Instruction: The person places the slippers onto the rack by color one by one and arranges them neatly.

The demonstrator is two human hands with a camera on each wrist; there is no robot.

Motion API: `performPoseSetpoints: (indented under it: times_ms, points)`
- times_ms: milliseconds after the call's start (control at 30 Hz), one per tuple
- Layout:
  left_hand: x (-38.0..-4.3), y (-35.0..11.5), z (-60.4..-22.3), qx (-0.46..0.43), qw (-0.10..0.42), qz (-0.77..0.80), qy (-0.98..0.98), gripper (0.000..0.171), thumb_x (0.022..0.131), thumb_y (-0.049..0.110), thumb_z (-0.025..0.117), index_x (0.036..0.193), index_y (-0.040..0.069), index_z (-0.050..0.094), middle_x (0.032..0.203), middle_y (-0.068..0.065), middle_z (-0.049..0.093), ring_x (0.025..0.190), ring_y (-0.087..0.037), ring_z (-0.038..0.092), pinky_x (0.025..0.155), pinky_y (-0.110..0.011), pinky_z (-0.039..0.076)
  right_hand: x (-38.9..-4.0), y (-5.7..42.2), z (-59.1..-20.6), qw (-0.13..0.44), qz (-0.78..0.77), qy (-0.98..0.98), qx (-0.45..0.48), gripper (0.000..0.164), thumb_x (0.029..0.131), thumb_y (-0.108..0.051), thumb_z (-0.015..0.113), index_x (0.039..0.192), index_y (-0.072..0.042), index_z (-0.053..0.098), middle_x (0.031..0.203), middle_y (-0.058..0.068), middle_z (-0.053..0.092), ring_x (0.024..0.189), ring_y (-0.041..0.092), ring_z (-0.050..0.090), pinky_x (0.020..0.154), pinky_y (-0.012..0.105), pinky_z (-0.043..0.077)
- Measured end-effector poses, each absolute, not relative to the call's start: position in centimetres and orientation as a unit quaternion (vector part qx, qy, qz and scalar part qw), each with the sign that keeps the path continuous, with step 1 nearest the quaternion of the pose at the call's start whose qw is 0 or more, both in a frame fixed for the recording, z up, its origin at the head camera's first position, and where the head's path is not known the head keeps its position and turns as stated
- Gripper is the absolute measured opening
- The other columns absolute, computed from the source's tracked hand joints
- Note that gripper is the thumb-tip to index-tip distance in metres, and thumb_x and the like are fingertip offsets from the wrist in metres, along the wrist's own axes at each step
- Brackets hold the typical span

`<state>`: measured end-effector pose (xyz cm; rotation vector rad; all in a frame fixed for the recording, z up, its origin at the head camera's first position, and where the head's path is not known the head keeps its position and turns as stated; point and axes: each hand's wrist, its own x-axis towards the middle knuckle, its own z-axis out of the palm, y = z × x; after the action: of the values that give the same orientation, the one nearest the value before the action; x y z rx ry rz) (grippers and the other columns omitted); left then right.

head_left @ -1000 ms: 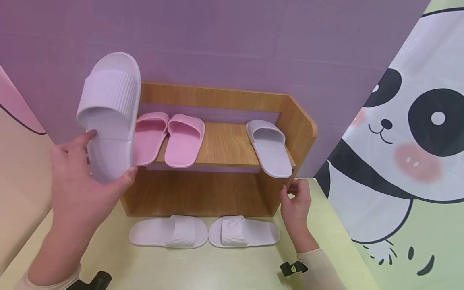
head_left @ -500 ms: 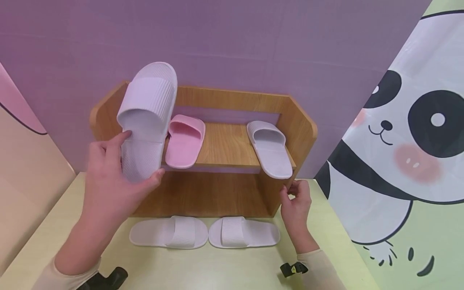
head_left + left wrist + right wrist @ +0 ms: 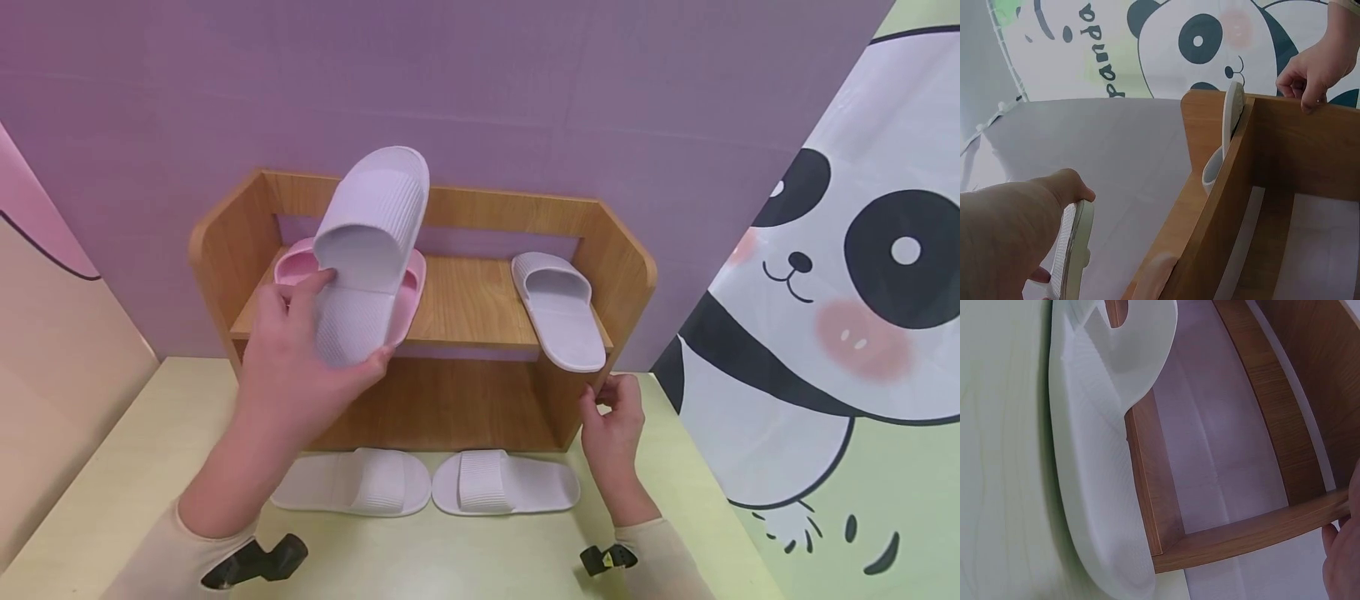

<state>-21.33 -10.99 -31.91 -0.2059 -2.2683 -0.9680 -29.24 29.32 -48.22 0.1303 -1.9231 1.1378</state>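
Observation:
My left hand (image 3: 300, 375) grips a pale lilac slide slipper (image 3: 367, 258) by its heel half, thumb on one edge and fingers on the other. The slipper is held toe-up in front of the wooden shoe rack (image 3: 480, 300), hiding much of the pink slippers (image 3: 297, 263) on the upper shelf. A matching lilac slipper (image 3: 558, 308) lies at that shelf's right end, its heel over the front edge. My right hand (image 3: 613, 425) pinches the rack's right side panel near the front, just below this slipper; the left wrist view also shows that hand (image 3: 1316, 72) on the panel.
Two white slippers (image 3: 540, 482) lie toe to toe on the pale tabletop (image 3: 420, 558) before the rack. Bare wood shows on the upper shelf (image 3: 468, 300) between the pink and right-hand lilac slippers. A purple wall stands behind, a panda-printed wall (image 3: 795, 367) to the right.
My left hand has carried the lilac slipper rightward and slightly down, from the rack's left end to in front of the pink pair. The right hand stays on the side panel.

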Motion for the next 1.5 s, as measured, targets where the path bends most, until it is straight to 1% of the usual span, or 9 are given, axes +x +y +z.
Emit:
performPoseSetpoints:
  times_ms: [233,333,433,633,867,967,1167,1367,1500]
  points:
    - [-21.7,-8.8,-31.5,-0.079,0.291,-0.366,-0.880,0.099,0.079,0.052,0.094,0.162,0.018,0.050,0.128,-0.018,0.047,0.108,-0.036,0.056,0.088,-0.057,0.059,-29.3,29.6,-48.3,0.422,0.464,-0.777,0.056,0.015,0.098,0.012,0.068,0.109,0.007,0.058,0.108,0.017,0.064,0.092,0.008,0.065,0.082,0.013,0.053]
    - [-22.1,-7.9,-31.3,-0.082,0.273,-0.359,-0.889,0.102,0.079,0.055,0.093,0.163,0.018,0.050,0.128,-0.017,0.047,0.109,-0.034,0.055,0.087,-0.054,0.059,-29.4,29.6,-48.4,0.422,0.459,-0.780,0.056,0.016,0.098,0.011,0.068,0.109,0.006,0.058,0.107,0.016,0.064,0.091,0.006,0.065,0.082,0.012,0.053]
    - [-22.4,-7.0,-31.2,-0.089,0.263,-0.356,-0.892,0.102,0.079,0.057,0.093,0.163,0.017,0.051,0.129,-0.016,0.048,0.113,-0.033,0.053,0.089,-0.053,0.059,-29.5,29.5,-48.4,0.429,0.459,-0.775,0.059,0.017,0.097,0.013,0.069,0.108,0.006,0.059,0.106,0.017,0.064,0.089,0.005,0.064,0.081,0.012,0.052]
    - [-23.2,-5.6,-30.9,-0.093,0.265,-0.346,-0.895,0.100,0.079,0.060,0.091,0.161,0.017,0.053,0.132,-0.020,0.050,0.114,-0.035,0.054,0.088,-0.055,0.057,-29.5,29.3,-48.3,0.437,0.459,-0.771,0.059,0.019,0.095,0.015,0.071,0.108,0.006,0.061,0.106,0.019,0.064,0.089,0.004,0.064,0.080,0.013,0.052]
    - [-24.2,-4.2,-30.7,-0.084,0.260,-0.343,-0.899,0.102,0.079,0.062,0.090,0.162,0.017,0.054,0.141,-0.023,0.050,0.128,-0.039,0.052,0.098,-0.058,0.052,-29.0,28.4,-47.5,0.450,0.459,-0.763,0.062,0.018,0.093,0.021,0.067,0.106,0.012,0.059,0.102,0.027,0.062,0.086,0.005,0.062,0.079,0.012,0.051]
    - [-24.4,-3.6,-30.7,-0.081,0.249,-0.348,-0.900,0.102,0.079,0.063,0.090,0.163,0.017,0.053,0.140,-0.021,0.050,0.124,-0.038,0.054,0.096,-0.056,0.054,-28.2,27.7,-46.4,0.448,0.466,-0.760,0.066,0.017,0.093,0.022,0.066,0.105,0.014,0.058,0.102,0.029,0.061,0.086,0.008,0.063,0.078,0.014,0.052]
    - [-24.5,-2.4,-30.7,-0.078,0.225,-0.334,-0.912,0.101,0.081,0.063,0.088,0.164,0.016,0.053,0.132,-0.019,0.049,0.116,-0.035,0.056,0.088,-0.053,0.057,-27.3,27.2,-45.5,0.453,0.462,-0.759,0.069,0.014,0.094,0.020,0.064,0.105,0.015,0.057,0.101,0.027,0.062,0.086,0.005,0.062,0.079,0.016,0.052]
    - [-24.5,-1.5,-30.7,-0.078,0.211,-0.310,-0.924,0.101,0.083,0.064,0.088,0.162,0.012,0.055,0.128,-0.021,0.049,0.113,-0.037,0.055,0.086,-0.052,0.058,-27.9,27.7,-46.2,0.447,0.470,-0.758,0.064,0.016,0.092,0.022,0.066,0.104,0.015,0.057,0.101,0.028,0.062,0.085,0.007,0.063,0.078,0.017,0.053]
    - [-24.5,-1.0,-30.8,-0.071,0.195,-0.308,-0.928,0.100,0.083,0.066,0.086,0.160,0.012,0.055,0.130,-0.022,0.048,0.115,-0.039,0.054,0.087,-0.053,0.058,-29.0,28.7,-47.6,0.449,0.468,-0.759,0.060,0.018,0.092,0.021,0.067,0.106,0.012,0.059,0.100,0.026,0.063,0.085,0.004,0.062,0.077,0.014,0.050]
